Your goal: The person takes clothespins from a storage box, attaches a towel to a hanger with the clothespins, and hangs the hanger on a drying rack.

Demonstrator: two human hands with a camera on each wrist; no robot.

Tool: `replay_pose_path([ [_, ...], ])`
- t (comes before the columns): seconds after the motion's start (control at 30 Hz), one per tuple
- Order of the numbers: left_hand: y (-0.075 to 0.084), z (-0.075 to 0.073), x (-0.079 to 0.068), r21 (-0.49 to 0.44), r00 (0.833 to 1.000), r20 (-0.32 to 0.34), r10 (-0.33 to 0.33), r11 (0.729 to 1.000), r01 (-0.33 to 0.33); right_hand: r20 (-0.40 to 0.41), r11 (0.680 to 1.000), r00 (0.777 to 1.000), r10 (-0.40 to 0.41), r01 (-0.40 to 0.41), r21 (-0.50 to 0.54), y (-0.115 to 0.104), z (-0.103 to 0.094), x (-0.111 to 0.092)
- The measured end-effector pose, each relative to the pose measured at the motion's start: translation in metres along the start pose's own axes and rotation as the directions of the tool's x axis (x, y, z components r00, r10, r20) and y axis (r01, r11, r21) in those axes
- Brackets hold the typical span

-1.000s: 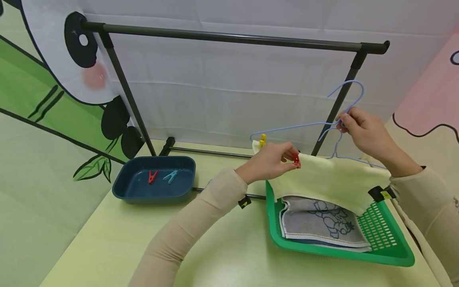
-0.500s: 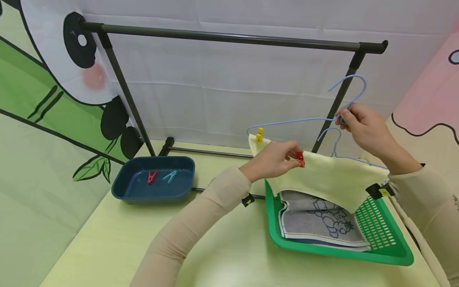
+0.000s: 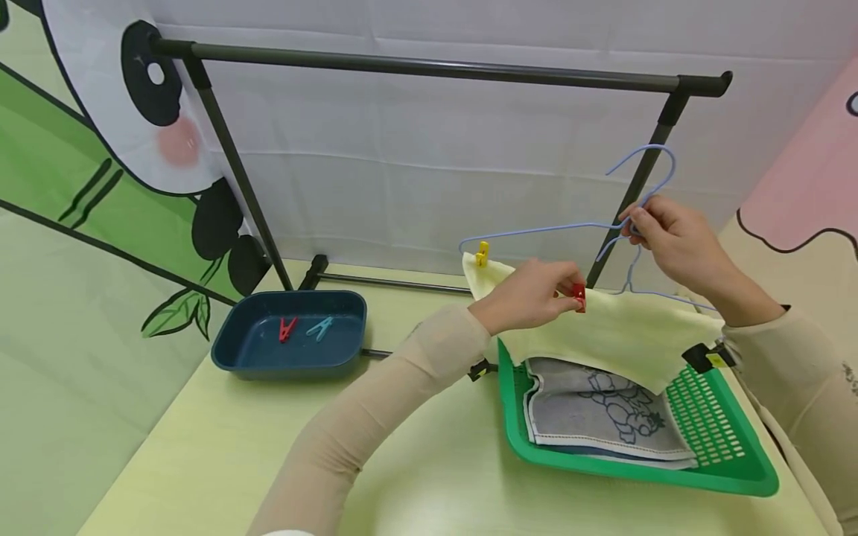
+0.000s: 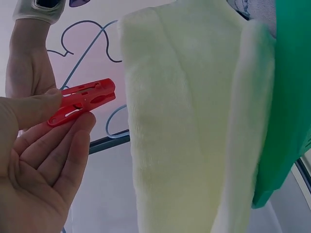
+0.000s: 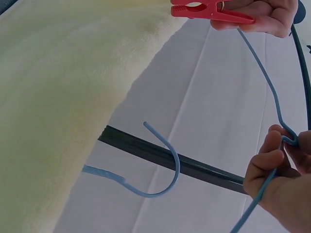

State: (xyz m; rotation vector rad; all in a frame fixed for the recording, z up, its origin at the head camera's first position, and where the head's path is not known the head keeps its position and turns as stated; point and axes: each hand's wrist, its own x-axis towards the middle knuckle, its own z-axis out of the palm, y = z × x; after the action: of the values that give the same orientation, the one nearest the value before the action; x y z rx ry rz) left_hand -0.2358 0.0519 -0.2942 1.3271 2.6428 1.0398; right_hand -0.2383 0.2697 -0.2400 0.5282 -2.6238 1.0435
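Basket (image 3: 737, 480) partly behind yellow cloth (image 3: 603, 335)

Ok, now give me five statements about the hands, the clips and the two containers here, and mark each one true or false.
1. The left hand pinches a red clip. True.
2. The right hand grips the green basket. False: it holds a blue hanger.
3. A yellow clip is on a corner of the pale yellow cloth. True.
4. The dark blue tray holds four clips. False: two, another red clip and a light-blue clip.
5. A gray cloth lies in the basket. True.
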Motion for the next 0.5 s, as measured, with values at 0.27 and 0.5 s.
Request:
replay_pose_path([
  [0.27, 0.007, 0.006, 0.013, 0.053, 1.0, 0.024, 0.008, 0.999, -0.009, 0.018, 1.0, 1.0, 0.013, -0.013, 0.005, 0.0, 0.0, -0.002],
  [0.5, 0.011, 0.011, 0.019, 0.082, 0.999, 0.034, 0.028, 0.996, -0.031, 0.025, 1.0, 0.999, 0.028, -0.028, -0.008, 0.0, -0.001, -0.001],
])
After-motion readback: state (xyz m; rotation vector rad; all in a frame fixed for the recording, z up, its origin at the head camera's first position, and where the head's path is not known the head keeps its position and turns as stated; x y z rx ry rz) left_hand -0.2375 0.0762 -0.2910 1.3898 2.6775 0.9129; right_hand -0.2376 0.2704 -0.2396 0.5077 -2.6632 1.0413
